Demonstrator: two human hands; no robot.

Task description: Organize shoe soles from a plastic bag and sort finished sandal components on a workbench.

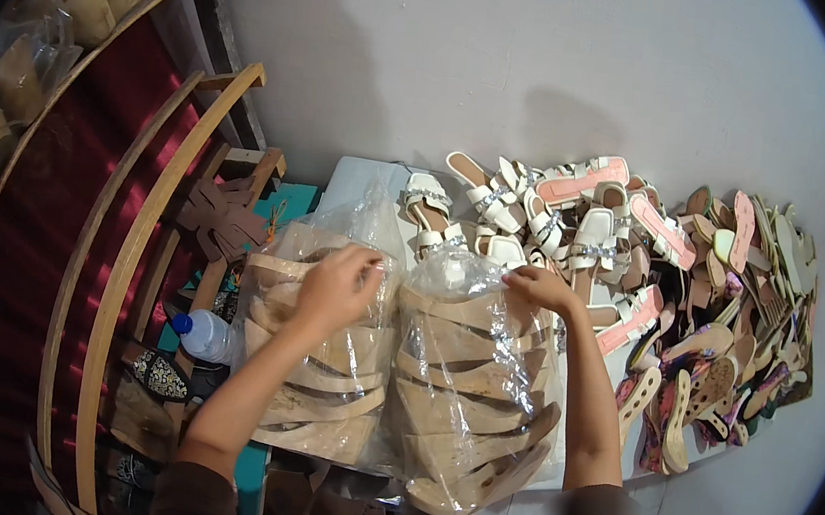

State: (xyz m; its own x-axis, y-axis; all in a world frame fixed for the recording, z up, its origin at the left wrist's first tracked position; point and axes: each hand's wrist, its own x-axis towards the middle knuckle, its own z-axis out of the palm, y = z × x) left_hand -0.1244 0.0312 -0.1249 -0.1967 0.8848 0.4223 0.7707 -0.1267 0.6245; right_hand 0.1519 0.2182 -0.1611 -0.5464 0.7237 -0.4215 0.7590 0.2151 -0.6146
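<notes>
Two clear plastic bags packed with tan wedge-shaped shoe soles lie side by side in front of me. My left hand (341, 285) is over the upper part of the left bag (346, 361). Its fingers are curled in, and whatever they may hold is hidden. At the top right corner of the right bag (466, 374), my right hand (540, 288) pinches the plastic between thumb and fingers. The soles inside are stacked in layers, and the right bag's lower end reaches close to my body.
White strappy sandals (595, 242) crowd the table behind the bags. A pile of loose soles and shoes (727, 331) fills the right side. At left are a blue-capped water bottle (206, 336), a wooden rack (136, 259) and a dark red curtain (54, 220). A pale wall rises behind.
</notes>
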